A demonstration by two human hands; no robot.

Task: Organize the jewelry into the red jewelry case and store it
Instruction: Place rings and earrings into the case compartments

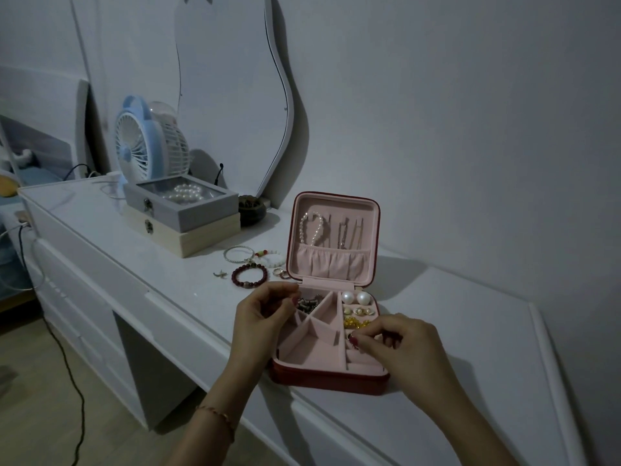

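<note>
left hand (265,314) curled, grip unclear | right hand (400,344) perhaps pinching something tiny | red jewelry case (329,378) partly hidden

The curled fingers of the right hand (389,344) hide whatever small piece they pinch over the ring rolls of the open red jewelry case with pink lining (331,380). The left hand (265,312) covers the case's rear-left compartment; its pinched item is too small to tell.

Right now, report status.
Left hand and right hand, fingers curled, over open red jewelry case. Dark red bead bracelet outside. Nothing blocking.
</note>
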